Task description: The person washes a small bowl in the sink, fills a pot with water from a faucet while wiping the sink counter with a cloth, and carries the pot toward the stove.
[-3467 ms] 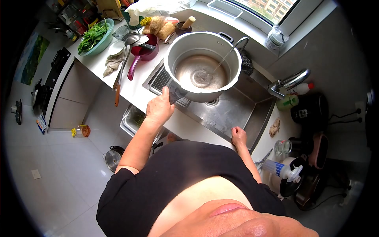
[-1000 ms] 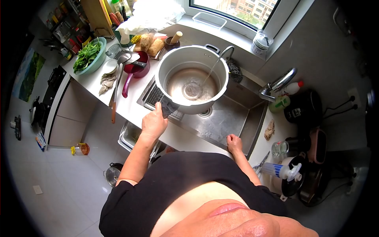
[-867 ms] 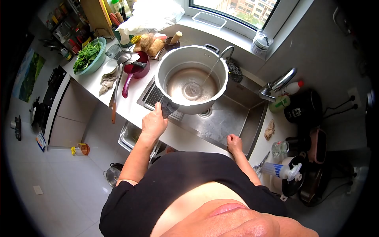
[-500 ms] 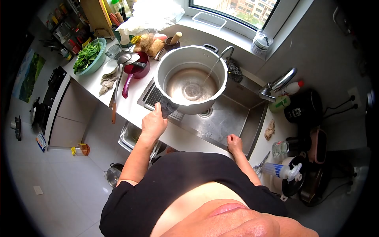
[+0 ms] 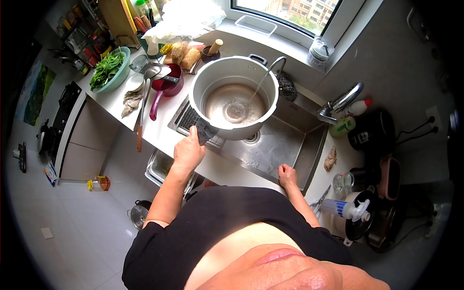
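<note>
A large silver pot [image 5: 198, 87] is over the left part of the steel sink [image 5: 285, 150], with shallow water inside. From a thin curved spout [image 5: 276, 60] a stream of water runs into it. My left hand [image 5: 188, 151] is closed round the pot's dark near handle [image 5: 207, 132]; a second handle [image 5: 258, 59] sticks out on the far side. At the sink's front edge my right hand [image 5: 286, 175] rests with its fingers curled in, and nothing shows in it. A dark rack [image 5: 186, 121] lies partly hidden below the pot.
Left on the counter are a purple saucepan [image 5: 166, 87], a long-handled utensil [image 5: 141, 111] and a bowl of leafy greens [image 5: 107, 70]. The large faucet [image 5: 340, 101] rises at the sink's right. A glass jar [image 5: 342, 181] and a clear plastic bottle [image 5: 338, 208] are near my right arm.
Water keeps running into the pot, and its rippled patch has shifted slightly. Both hands and the pot hold their places.
</note>
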`<state>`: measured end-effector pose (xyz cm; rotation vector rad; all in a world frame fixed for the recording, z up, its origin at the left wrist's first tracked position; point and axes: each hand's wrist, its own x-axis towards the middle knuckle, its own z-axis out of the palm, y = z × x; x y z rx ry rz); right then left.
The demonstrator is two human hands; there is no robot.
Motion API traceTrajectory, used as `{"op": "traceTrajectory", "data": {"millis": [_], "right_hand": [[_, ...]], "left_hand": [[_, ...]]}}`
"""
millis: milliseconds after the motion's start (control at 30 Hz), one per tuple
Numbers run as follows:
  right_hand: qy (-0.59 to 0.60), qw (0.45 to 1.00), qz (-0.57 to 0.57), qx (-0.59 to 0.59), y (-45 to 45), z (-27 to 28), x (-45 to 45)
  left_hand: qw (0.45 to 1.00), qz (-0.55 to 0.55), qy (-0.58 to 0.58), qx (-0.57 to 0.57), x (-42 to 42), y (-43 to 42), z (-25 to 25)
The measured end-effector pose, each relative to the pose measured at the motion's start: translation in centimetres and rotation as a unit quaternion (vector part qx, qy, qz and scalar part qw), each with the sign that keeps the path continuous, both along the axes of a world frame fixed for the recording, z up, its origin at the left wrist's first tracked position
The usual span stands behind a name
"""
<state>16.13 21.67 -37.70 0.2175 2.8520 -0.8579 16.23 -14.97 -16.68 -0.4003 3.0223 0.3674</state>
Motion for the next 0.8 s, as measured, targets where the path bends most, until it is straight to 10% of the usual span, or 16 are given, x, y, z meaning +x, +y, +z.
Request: {"op": "traceTrajectory", "data": {"millis": [800], "right_hand": [[-0.011,1.0,0.001,-0.002,0.0,0.13,-0.07]], "left_hand": [[1.0,0.003,-0.001,-0.001,0.04,0.21,0.14]]}}
